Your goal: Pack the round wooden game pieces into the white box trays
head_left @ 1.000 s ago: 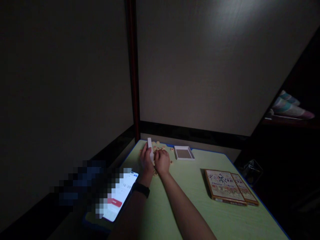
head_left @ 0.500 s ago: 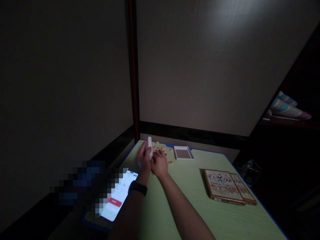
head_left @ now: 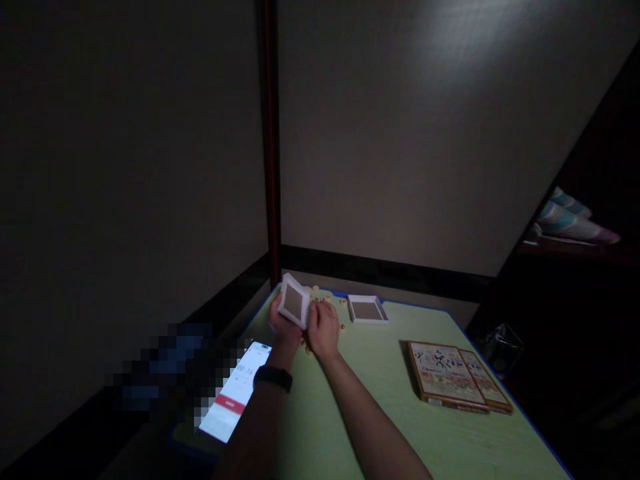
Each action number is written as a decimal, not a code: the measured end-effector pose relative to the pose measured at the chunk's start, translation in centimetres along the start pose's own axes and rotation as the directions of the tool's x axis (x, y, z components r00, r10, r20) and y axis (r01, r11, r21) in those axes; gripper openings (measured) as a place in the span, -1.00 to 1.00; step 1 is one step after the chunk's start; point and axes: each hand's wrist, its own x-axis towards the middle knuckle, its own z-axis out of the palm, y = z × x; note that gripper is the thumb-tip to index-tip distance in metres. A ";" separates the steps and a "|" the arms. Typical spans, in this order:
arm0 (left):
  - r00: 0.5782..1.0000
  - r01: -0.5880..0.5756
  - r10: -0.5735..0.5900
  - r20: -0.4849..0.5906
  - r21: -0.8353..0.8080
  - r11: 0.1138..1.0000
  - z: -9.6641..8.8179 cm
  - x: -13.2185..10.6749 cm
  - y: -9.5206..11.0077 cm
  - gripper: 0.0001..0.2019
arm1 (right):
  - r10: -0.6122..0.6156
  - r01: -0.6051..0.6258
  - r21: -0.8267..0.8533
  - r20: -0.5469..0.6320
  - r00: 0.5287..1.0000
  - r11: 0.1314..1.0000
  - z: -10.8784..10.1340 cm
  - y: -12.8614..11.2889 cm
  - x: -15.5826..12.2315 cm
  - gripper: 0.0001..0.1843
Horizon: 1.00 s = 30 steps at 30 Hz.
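Observation:
My left hand [head_left: 283,323] grips a shallow white box half [head_left: 294,302], tilted so that its brown inside faces me. Beside the box's right edge, my right hand [head_left: 325,328] is palm down with fingers curled and together. What those fingers hold, if anything, is hidden. Small round wooden Chinese chess pieces [head_left: 321,299] lie scattered behind and around both hands, some partly covered. A second white box half [head_left: 367,309] rests open side up, a little to the right of the pieces.
Two flat Chinese chess boxes [head_left: 447,373] overlap near the right edge of the green table [head_left: 380,420]. A lit phone [head_left: 235,393] showing a timer lies at the left edge, near my left wrist. Walls meet behind the table.
My left hand has turned the white box half from edge-on to showing its inside. My right hand has shifted slightly right and down, away from the heap of pieces.

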 end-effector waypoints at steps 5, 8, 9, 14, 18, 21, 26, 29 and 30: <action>0.988 0.103 -0.094 0.118 -0.066 0.993 0.8 -1.1 0.9 -0.57 | 0.149 -0.143 0.072 -0.079 0.986 0.987 -0.5 -0.6 0.4 -0.57; 0.958 0.223 -0.192 0.215 -0.128 0.966 1.8 -2.2 1.2 -0.62 | 0.181 -0.168 0.138 -0.093 0.979 0.976 -2.4 -0.3 0.8 -0.54; 0.941 0.262 -0.225 0.254 -0.124 0.957 2.1 -2.5 1.2 -0.64 | 0.186 -0.173 0.142 -0.087 0.979 0.975 -3.5 0.1 0.9 -0.54; 0.839 0.324 -0.361 0.408 0.160 0.932 3.2 -4.2 -0.8 -0.66 | 0.237 -0.243 -0.100 -0.071 0.969 0.965 -12.0 3.5 1.1 -0.46; 0.836 0.050 -0.331 0.439 0.539 0.841 3.2 -6.0 -3.4 -0.74 | 0.311 -0.271 -0.488 0.000 0.950 0.829 -19.7 7.4 2.6 -0.49; 0.743 -0.375 -0.189 0.642 0.633 0.678 2.7 -7.6 -4.7 -0.73 | 0.433 -0.299 -0.663 0.041 0.900 0.686 -24.0 10.1 4.4 -0.67; 0.557 -0.717 -0.124 0.821 0.551 0.426 1.9 -9.3 -5.5 -0.74 | 0.527 -0.323 -0.735 0.054 0.848 0.596 -26.0 12.9 6.2 -0.78; 0.488 -0.812 -0.223 0.844 0.532 0.239 1.9 -9.8 -5.5 -0.68 | 0.526 -0.289 -0.740 0.102 0.844 0.608 -24.0 13.4 6.8 -0.78; 0.468 -0.838 -0.263 0.844 0.518 0.173 2.0 -10.0 -5.5 -0.66 | 0.520 -0.275 -0.739 0.120 0.845 0.616 -23.0 13.5 7.0 -0.77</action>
